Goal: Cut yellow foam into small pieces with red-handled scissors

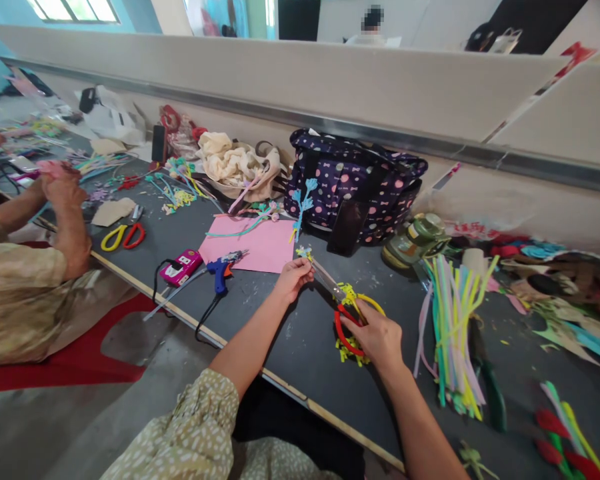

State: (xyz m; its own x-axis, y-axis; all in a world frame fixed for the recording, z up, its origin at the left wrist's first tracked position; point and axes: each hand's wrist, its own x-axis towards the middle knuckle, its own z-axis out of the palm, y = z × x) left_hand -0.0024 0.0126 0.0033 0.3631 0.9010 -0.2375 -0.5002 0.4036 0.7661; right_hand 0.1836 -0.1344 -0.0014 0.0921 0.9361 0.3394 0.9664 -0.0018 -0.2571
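1. From where I stand, the left hand point(295, 280) is over the dark desk point(300, 343), thumb and fingers pinched together on a small pale flower cluster point(305, 253).
2. The right hand point(380, 333) has its fingers curled around the red and yellow handles of some scissors point(338, 292), whose blades point towards the left hand; whether they touch the cluster, I can't tell.
3. Beneath the scissors is a heap of little yellow pieces point(347, 291).
4. Just beyond the left hand lies a pink sheet point(275, 240), with a blue glue gun point(221, 270) at its near edge.
5. Behind the hands sits a dark patterned bag point(375, 180), a phone point(349, 227) leaning against it and a greenish jar point(413, 241) beside it.
6. Right of the right hand lies a bundle of pastel fuzzy stems point(453, 327).
7. Over to the left, a co-worker's hands point(63, 187) hold something pink.
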